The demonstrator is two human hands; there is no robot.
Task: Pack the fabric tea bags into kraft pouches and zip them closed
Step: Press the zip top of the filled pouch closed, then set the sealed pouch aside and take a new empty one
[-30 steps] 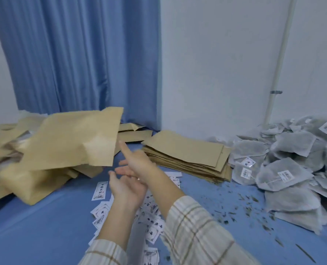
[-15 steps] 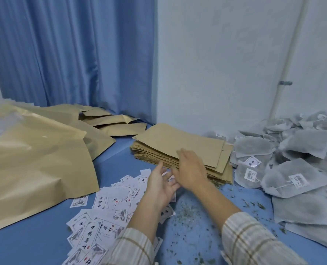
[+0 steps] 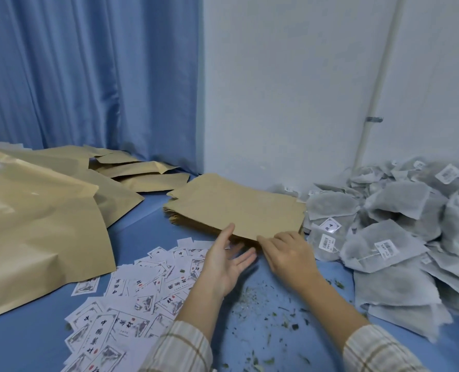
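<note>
Both hands are now at the near edge of the stack of flat kraft pouches (image 3: 236, 208), while half a second ago only the right one lay on it. The right hand (image 3: 290, 253) has slid back from the top of the stack to its front corner, and its curled fingers pinch the edge of the top pouch (image 3: 239, 202). The left hand (image 3: 223, 260) has risen from the printed labels (image 3: 132, 299); its fingers are straight and a little apart, the thumb touching the pouch edge, palm turned to the right. The fabric tea bags (image 3: 389, 232) lie in a heap at the right, just beside the stack. Filled kraft pouches (image 3: 35, 224) lie at the left, on the blue table (image 3: 148, 221). Loose tea crumbs (image 3: 260, 299) are scattered between the wrists.
</note>
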